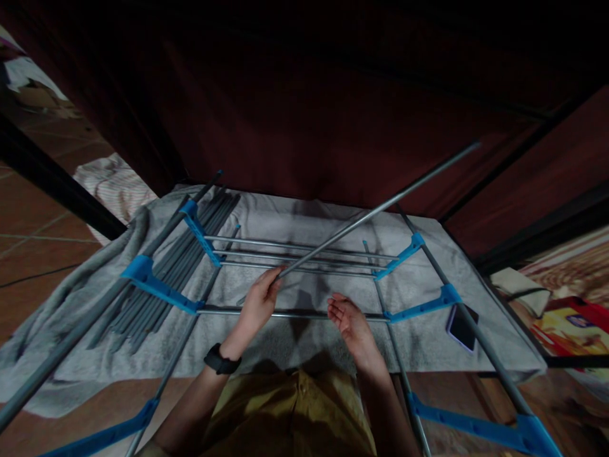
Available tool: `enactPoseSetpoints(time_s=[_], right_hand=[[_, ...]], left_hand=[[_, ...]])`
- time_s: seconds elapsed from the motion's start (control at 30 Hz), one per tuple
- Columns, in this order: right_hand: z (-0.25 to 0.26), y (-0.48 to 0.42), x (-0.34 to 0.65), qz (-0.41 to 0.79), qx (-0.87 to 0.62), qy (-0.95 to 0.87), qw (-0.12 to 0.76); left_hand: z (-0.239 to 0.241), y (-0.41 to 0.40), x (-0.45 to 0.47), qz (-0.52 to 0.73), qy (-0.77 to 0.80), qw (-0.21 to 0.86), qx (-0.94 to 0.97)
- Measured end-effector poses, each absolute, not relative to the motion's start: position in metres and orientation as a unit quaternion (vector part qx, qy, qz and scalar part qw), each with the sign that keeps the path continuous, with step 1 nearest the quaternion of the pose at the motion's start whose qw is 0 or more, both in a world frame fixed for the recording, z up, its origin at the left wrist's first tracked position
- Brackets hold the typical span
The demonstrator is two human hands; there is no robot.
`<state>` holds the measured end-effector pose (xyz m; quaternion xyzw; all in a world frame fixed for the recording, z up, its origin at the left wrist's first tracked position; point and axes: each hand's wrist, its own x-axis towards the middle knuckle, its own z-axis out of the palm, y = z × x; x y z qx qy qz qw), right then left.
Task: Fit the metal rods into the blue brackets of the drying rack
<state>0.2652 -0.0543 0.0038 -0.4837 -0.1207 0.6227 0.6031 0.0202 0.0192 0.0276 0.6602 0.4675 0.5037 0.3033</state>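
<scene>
My left hand [259,301], with a black watch on the wrist, is closed round the near end of a long grey metal rod [380,208] that slants up to the right. My right hand [349,320] is open, palm up, just above a horizontal rod of the rack frame [295,313]. The frame of grey rods and blue plastic connectors [159,285] lies on a grey blanket [304,222] on the floor.
A bundle of spare grey rods [176,266] lies on the blanket at the left. A phone [461,327] rests on the blanket at the right. Behind stands dark red fabric furniture [309,114]. Tiled floor at left, a patterned rug and a red box at the right.
</scene>
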Motion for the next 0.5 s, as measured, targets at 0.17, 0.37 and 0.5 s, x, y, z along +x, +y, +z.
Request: enactPoseSetpoints(time_s=[0.17, 0.37, 0.5], right_hand=[[0.011, -0.052, 0.275, 0.606, -0.484, -0.116, 0.62], [0.019, -0.049, 0.283, 0.586, -0.487, -0.112, 0.638], [0.021, -0.047, 0.288, 0.575, -0.487, -0.107, 0.649]], left_hand=[[0.013, 0.024, -0.001, 0.45, 0.491, 0.23, 0.71], [-0.002, 0.026, -0.02, 0.402, 0.509, 0.191, 0.737], [-0.016, 0.027, -0.03, 0.383, 0.525, 0.177, 0.739]])
